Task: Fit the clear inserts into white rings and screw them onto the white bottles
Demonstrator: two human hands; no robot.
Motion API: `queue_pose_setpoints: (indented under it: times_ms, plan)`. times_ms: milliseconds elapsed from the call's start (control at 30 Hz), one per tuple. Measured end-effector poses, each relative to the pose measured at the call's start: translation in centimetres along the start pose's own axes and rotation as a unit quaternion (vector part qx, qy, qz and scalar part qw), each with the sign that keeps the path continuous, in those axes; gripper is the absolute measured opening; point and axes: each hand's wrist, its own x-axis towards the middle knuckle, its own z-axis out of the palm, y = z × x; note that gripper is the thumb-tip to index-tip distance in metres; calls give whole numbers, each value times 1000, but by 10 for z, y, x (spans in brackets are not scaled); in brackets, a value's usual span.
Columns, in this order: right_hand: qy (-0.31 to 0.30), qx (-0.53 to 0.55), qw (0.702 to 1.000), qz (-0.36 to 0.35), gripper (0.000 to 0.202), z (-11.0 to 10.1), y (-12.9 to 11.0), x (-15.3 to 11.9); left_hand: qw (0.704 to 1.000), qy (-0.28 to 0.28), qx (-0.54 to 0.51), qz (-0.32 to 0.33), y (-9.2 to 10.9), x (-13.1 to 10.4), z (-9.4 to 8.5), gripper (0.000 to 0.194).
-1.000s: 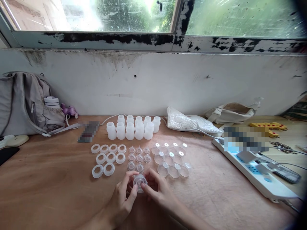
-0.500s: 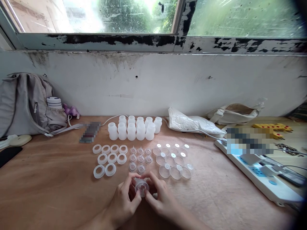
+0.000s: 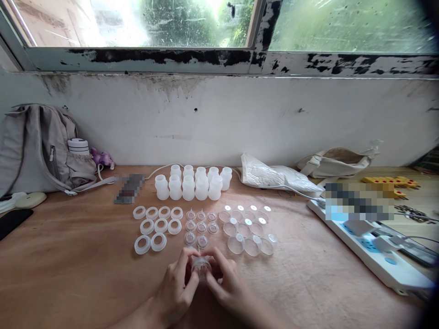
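Between the fingertips of my left hand (image 3: 176, 279) and my right hand (image 3: 224, 279) is a small translucent ring with a clear nipple (image 3: 201, 262) in it. Both hands pinch it from the sides, thumbs on the near side and index fingers at the far side. Fingers cover part of it. Just beyond lie several clear nipples (image 3: 202, 241) in short rows. To their left are several translucent screw rings (image 3: 158, 249); to their right, several clear dome caps (image 3: 252, 246). Behind these, frosted small bottles (image 3: 188, 189) stand upright and open-topped in two rows.
A grey backpack (image 3: 34, 146) stands at the left, with a blurred phone-like object (image 3: 129, 188) near it. A white plastic bag (image 3: 274, 176) and a beige pouch (image 3: 338, 164) lie along the wall. A white power strip (image 3: 380, 260) with plugs runs down the right.
The ring and nipple have tilted in my fingers, so the rim now shows more from the side. Both hands stay in nearly the same place.
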Motion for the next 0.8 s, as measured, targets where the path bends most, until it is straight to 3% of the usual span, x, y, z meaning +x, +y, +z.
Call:
queue_pose_setpoints:
  times_ms: [200, 467, 633, 800]
  plan:
    - [28, -25, 999, -11, 16, -4, -4, 1, 997, -17, -69, -20, 8, 3, -1, 17]
    - [53, -58, 997, 15, 22, -2, 3, 1, 975, 4, -177, -132, 7, 5, 9, 25]
    - [59, -53, 997, 20, 25, -3, 0, 2, 962, 12, -231, -144, 2, 9, 9, 29]
    - [44, -39, 998, 18, 27, -4, -2, 3, 967, 10, -215, -134, 7, 9, 5, 28]
